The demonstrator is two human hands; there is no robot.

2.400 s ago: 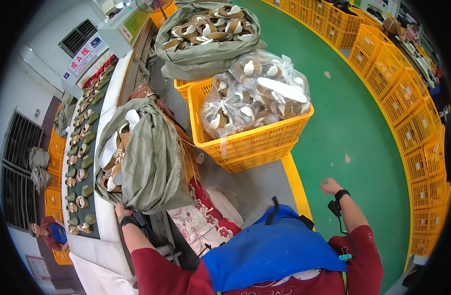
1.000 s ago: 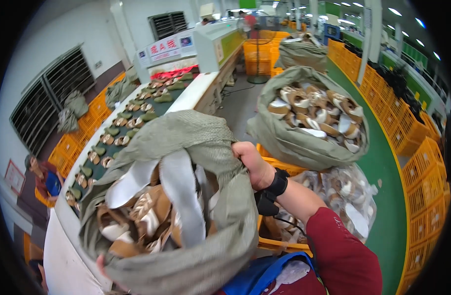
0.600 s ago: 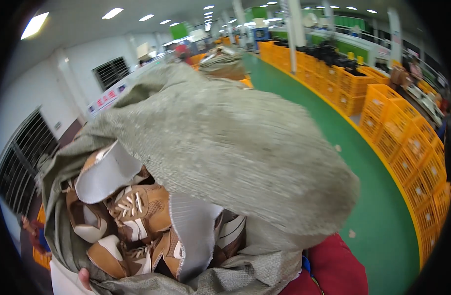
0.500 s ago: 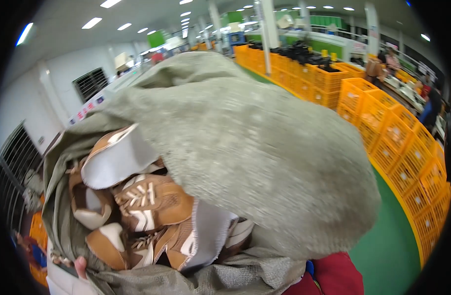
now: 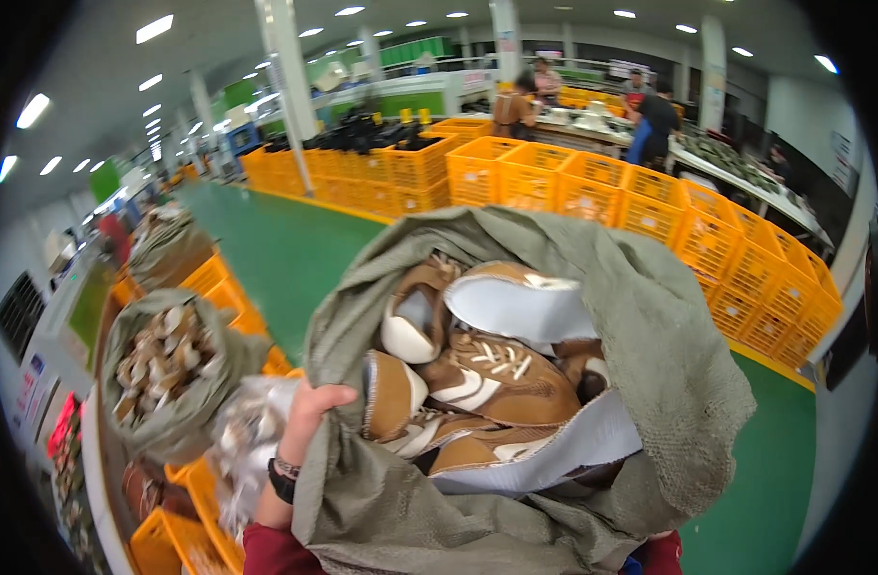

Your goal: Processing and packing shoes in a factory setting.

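A grey-green woven sack (image 5: 688, 355) fills the middle of the head view, held up in front of me with its mouth open. Inside lie several brown and cream shoe uppers (image 5: 501, 379) with white laces and pale grey linings. At the sack's left side, my left hand (image 5: 316, 401) grips the cloth near the rim; some of its fingers are hidden by the folds. My right hand is hidden behind or under the sack, and only a bit of red sleeve (image 5: 663, 554) shows at the lower edge.
Stacked orange crates (image 5: 640, 206) curve along the right and back. On the left stand another sack of shoe pieces (image 5: 166, 359), a clear plastic bag (image 5: 252, 436) and more orange crates (image 5: 175, 541). Green floor (image 5: 266, 249) runs between. Several people work at far tables (image 5: 582, 129).
My view has turned to the right, bringing the left-hand sacks and far tables into sight. The large sack's raised side has dropped back, showing more of its mouth. My left hand shows more fully.
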